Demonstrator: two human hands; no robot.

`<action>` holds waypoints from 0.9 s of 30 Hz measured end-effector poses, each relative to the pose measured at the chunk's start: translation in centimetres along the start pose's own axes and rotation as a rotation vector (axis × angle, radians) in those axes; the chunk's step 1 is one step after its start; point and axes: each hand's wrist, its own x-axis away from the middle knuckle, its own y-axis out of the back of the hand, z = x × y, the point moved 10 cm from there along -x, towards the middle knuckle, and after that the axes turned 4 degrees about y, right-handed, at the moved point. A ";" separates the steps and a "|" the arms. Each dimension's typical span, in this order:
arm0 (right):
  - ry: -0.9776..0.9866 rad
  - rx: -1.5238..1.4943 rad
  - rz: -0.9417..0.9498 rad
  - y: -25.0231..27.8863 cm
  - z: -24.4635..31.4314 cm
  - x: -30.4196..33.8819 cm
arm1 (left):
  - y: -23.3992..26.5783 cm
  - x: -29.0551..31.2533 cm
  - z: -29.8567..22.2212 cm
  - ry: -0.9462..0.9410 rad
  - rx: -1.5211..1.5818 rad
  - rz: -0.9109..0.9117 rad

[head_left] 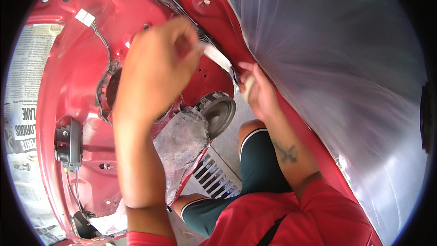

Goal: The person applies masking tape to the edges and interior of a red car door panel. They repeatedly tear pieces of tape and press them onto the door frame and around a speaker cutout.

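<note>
My left hand, blurred by motion, pinches the end of a white strip of masking tape above the red car door panel. The strip runs across toward my right hand, whose fingers are closed around a cream tape roll. That hand is beside the red edge of the car body and the plastic sheeting. Below the hands, a round speaker hangs at the door, next to loose clear plastic film. My left hand and forearm cover part of the panel's openings.
Newspaper covers the window area on the left. A white connector with wires sticks out from the panel. Lower down is a dark door-handle mechanism with thin cables. A slotted drain grate lies in the floor by my legs.
</note>
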 end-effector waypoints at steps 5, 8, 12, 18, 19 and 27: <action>-0.141 -0.128 0.233 -6.9 0.2 -5.2 | -2.4 -7.4 0.9 -0.162 -0.277 0.149; -0.087 -0.086 0.179 -6.5 0.5 -7.7 | -4.0 -9.6 1.1 -0.100 -0.279 0.269; -0.022 -0.163 0.138 -5.6 -0.3 -9.2 | -5.3 -10.6 2.2 -0.157 -0.408 0.286; -0.040 -0.065 -0.039 -4.8 -0.7 -8.7 | -6.7 -11.4 3.3 -0.147 -0.510 0.324; -0.069 -0.046 -0.048 -5.1 -0.7 -8.5 | -6.7 -11.2 3.3 -0.155 -0.504 0.297; 0.000 -0.080 0.146 -6.4 -0.7 -9.9 | -7.0 -11.0 3.3 -0.117 -0.552 0.398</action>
